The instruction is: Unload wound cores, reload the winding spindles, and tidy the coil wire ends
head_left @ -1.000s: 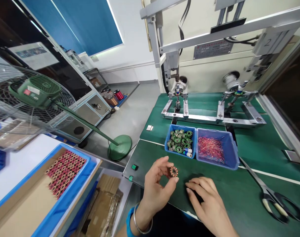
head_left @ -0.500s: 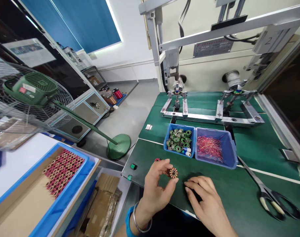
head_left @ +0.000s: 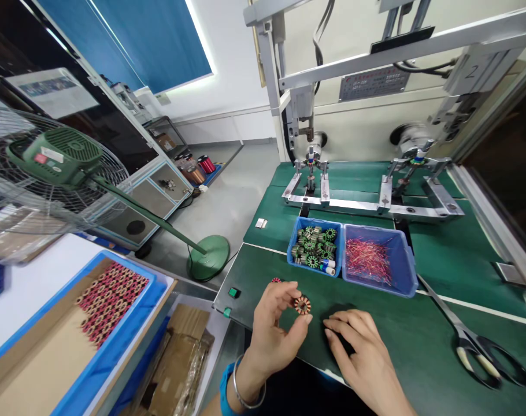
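Observation:
A small ring-shaped core wound with copper wire (head_left: 303,305) is pinched between the thumb and fingers of my left hand (head_left: 274,329), above the green mat. Just beyond those fingers a pink-red core (head_left: 276,281) lies on the mat, partly hidden. My right hand (head_left: 363,349) rests on the mat to the right, fingers bent and a little apart, with nothing visible in it. A blue bin (head_left: 292,261) holds several green cores, and the bin beside it (head_left: 402,261) holds red wire scraps.
Black-handled scissors (head_left: 462,332) lie on the right. Behind the bins stands a machine with a metal fixture (head_left: 349,202). At left are a blue tray (head_left: 159,284) of pink cores and a green fan (head_left: 63,156).
The wound core has turned slightly in my left fingers, and its face shows more fully. My right hand has not visibly moved.

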A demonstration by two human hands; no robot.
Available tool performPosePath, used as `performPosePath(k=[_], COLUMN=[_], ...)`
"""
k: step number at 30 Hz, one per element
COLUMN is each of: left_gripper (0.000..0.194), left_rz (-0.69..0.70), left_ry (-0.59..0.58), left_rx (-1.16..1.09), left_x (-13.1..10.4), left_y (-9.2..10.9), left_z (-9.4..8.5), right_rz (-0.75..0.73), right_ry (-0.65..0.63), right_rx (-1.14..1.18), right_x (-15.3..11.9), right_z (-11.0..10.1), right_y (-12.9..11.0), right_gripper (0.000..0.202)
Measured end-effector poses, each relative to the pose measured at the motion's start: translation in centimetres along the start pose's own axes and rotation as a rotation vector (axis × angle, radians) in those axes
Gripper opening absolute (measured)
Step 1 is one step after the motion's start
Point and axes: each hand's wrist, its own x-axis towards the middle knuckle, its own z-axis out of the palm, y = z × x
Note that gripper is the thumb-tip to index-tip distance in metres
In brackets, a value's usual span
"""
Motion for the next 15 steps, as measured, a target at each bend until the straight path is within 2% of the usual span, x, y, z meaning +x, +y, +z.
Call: performPosePath(k=[3,6,11,15], left_gripper=[0.054,0.052,0.044,0.042], left_rz=[-0.057,-0.153,-0.341,-0.393], left_ry=[-0.021,-0.042,0.066,0.050], left_rx=[0.017,0.133,0.457,0.533], left_x=[-0.6,-1.8,-3.8,-3.1], left_y=[-0.4,-1.7,-4.6,-5.8], left_z=[-0.8,-2.5,-5.4,-5.6], right_rz=[0.006,-0.012,-0.027,-0.034], right_ry=[0.001,0.014,0.011,0.029], right_rx=[-0.002,0.000,-0.009,-0.023], right_x=[-0.1,-0.2,0.0,0.5], right_z=[0.0,-0.1,-0.2,-0.3], right_y=[0.1,0.2,0.0,-0.1], right_gripper=[0.019,0.017,0.018,0.021])
